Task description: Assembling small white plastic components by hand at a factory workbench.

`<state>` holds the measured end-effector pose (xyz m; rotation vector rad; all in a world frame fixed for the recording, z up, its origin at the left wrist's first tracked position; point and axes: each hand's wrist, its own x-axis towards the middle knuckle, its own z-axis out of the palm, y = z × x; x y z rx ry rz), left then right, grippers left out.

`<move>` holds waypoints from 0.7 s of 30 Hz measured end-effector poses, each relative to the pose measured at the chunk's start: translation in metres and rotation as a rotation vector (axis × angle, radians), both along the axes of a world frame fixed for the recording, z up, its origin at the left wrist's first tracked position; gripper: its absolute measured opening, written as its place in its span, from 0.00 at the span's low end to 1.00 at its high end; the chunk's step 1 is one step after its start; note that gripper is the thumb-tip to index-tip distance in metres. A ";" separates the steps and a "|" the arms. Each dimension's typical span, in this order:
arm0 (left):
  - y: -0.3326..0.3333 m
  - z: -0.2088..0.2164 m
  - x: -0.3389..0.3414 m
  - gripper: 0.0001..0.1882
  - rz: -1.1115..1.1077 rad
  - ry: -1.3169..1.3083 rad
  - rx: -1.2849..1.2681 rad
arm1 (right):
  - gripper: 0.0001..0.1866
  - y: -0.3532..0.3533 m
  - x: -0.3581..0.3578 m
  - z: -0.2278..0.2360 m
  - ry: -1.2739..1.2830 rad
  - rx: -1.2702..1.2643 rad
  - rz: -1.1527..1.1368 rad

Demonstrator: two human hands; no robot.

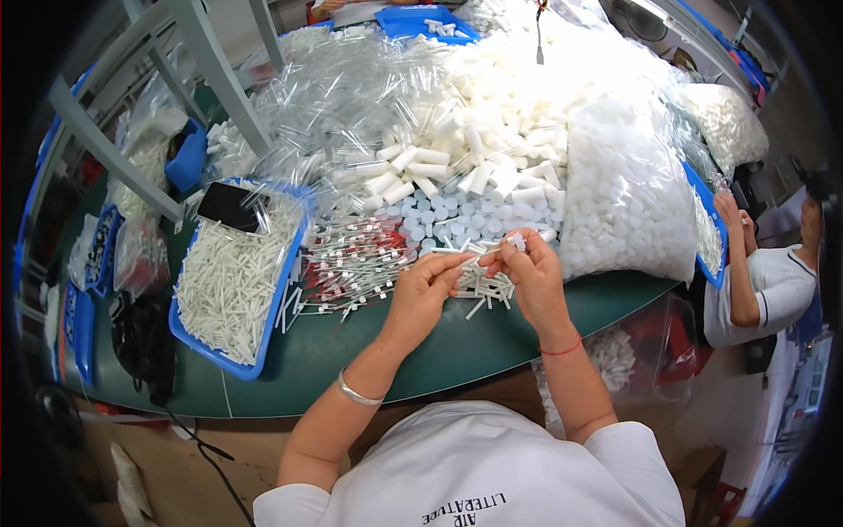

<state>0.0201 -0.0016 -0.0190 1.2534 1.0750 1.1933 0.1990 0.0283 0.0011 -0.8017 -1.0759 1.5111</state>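
My left hand (415, 301) is closed in a pinch over the front of the table, its fingertips on a thin white stick (477, 257) that reaches across to my right hand. Close beside it, my right hand (536, 279) pinches a small white plastic piece (517, 241); how piece and stick meet is too small to tell. Below the fingertips lies a loose pile of short white tubes (481, 285). Left of my left hand are thin rods with white ends and red parts (356, 263). Behind both hands spread translucent round caps (430, 215) and thicker white cylinders (421, 167).
A blue tray (250, 373) full of white sticks stands at left with a dark phone (230, 206) on it. Clear tubes (334, 105) heap at the back. A large bag of round caps (619, 193) sits right. Another person (762, 281) works at far right; grey metal bars (215, 70) rise at left.
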 end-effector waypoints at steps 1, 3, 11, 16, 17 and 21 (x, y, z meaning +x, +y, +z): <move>-0.001 -0.001 0.000 0.13 0.014 -0.029 -0.001 | 0.06 -0.001 0.000 0.001 -0.018 0.007 0.002; -0.003 -0.003 0.001 0.13 0.031 -0.059 -0.003 | 0.06 -0.002 -0.001 0.001 -0.038 0.013 0.008; -0.006 -0.002 0.002 0.10 0.069 -0.135 -0.117 | 0.05 -0.005 -0.004 -0.002 -0.134 0.068 0.035; -0.007 -0.001 0.000 0.11 0.091 -0.121 -0.144 | 0.05 -0.007 -0.005 -0.006 -0.174 0.075 0.080; -0.006 -0.002 0.000 0.11 0.092 -0.124 -0.145 | 0.05 -0.008 -0.005 -0.006 -0.173 0.068 0.093; -0.007 -0.002 -0.001 0.10 0.054 -0.114 -0.152 | 0.06 -0.012 -0.009 -0.011 -0.221 0.048 0.113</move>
